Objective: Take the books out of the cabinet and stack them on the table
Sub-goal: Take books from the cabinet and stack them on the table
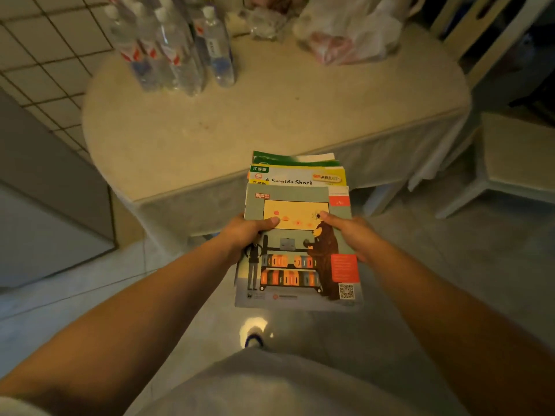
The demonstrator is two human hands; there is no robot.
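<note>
I carry a pile of thin books (pixel 297 256) in both hands, in front of the round beige table (pixel 270 121). The top book has a grey cover with a bear and shelves; a yellow one and a green one (pixel 294 159) stick out from under it at the far end. My left hand (pixel 249 232) grips the pile's left edge with the thumb on the cover. My right hand (pixel 350 232) grips the right edge the same way. The pile's far end reaches over the table's near rim; its near end hangs above the floor. No cabinet is in view.
Several clear water bottles (pixel 177 46) stand at the table's far left. Plastic bags (pixel 345 31) lie at its far right. A white chair (pixel 510 163) stands to the right, a tiled wall and a grey panel (pixel 45 175) to the left.
</note>
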